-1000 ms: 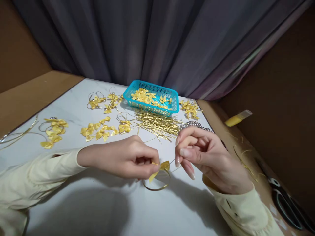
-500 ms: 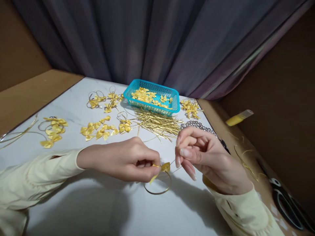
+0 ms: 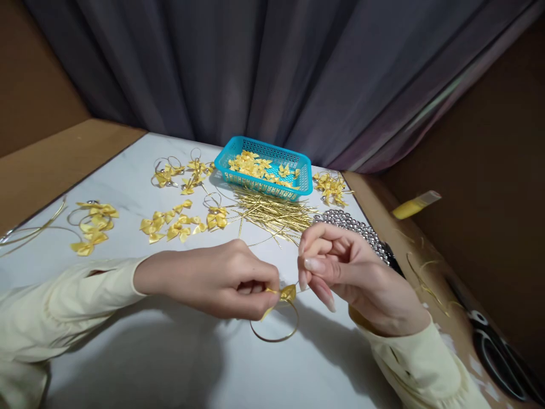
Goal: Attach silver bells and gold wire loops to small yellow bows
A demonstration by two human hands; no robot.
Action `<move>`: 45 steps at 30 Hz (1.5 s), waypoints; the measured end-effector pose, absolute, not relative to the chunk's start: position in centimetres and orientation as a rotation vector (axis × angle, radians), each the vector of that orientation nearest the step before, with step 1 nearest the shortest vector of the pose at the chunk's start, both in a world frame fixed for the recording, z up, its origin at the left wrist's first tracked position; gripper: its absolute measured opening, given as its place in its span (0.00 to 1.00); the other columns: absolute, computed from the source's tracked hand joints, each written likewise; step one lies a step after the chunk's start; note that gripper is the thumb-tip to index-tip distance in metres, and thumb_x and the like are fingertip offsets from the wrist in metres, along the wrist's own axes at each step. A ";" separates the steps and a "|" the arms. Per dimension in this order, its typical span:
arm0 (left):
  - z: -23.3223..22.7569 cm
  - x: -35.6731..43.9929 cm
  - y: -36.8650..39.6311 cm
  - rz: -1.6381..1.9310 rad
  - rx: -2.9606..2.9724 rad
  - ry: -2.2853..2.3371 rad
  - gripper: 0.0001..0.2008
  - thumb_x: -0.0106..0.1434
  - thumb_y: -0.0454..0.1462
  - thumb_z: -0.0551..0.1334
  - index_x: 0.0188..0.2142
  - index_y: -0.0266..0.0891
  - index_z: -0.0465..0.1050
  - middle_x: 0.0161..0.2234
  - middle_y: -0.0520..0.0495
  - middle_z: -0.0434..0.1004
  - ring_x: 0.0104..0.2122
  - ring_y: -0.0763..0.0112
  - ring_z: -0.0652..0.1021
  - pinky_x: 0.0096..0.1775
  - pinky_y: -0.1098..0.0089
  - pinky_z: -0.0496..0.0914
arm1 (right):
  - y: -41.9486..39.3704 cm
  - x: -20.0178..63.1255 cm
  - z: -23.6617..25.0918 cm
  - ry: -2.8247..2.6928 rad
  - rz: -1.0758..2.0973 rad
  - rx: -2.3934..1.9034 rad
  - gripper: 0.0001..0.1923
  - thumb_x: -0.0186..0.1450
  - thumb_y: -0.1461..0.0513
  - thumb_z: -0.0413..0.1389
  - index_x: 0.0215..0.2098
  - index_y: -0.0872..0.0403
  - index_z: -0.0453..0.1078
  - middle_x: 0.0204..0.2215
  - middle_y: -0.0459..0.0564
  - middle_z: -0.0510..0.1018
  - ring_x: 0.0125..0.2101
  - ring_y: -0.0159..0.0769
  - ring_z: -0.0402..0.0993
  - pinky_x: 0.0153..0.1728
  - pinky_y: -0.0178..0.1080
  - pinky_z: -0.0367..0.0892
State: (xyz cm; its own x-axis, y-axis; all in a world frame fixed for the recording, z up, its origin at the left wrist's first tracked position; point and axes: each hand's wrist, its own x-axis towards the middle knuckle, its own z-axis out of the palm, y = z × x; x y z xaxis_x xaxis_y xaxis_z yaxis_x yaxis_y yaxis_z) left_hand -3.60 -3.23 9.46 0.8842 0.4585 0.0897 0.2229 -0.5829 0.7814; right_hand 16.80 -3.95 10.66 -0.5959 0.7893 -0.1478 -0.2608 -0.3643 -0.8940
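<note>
On the white counter [image 3: 170,352], the blue basket [image 3: 304,170] of bows lies far, within reach. We pinch the yellow bow [image 3: 288,293] in our left hand [image 3: 213,278]; our right hand [image 3: 344,267] grips its gold wire loop [image 3: 275,332], steadying both between the hands.

place: looking like a small home craft corner — curtain [image 3: 238,68] hanging right behind
evidence: bows [image 3: 174,224], gold wires [image 3: 272,213], basket [image 3: 264,170] crowding the table [image 3: 170,363]
</note>
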 end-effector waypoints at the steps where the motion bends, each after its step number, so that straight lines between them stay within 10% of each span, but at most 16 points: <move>1: 9.4 -3.6 -3.2 0.357 2.206 0.485 0.07 0.58 0.27 0.55 0.25 0.35 0.66 0.16 0.59 0.57 0.16 0.84 0.59 0.21 0.83 0.56 | -4.0 16.8 10.7 -1.164 2.011 -0.763 0.04 0.58 0.72 0.57 0.30 0.59 0.69 0.21 0.47 0.77 0.16 0.23 0.70 0.18 0.23 0.66; 45: 8.9 -3.6 -2.9 0.328 2.126 0.447 0.09 0.61 0.32 0.55 0.25 0.34 0.68 0.15 0.58 0.59 0.15 0.84 0.61 0.20 0.82 0.56 | -5.0 16.1 10.8 -1.708 1.613 -1.075 0.09 0.55 0.61 0.63 0.30 0.57 0.69 0.23 0.45 0.72 0.21 0.25 0.67 0.22 0.29 0.66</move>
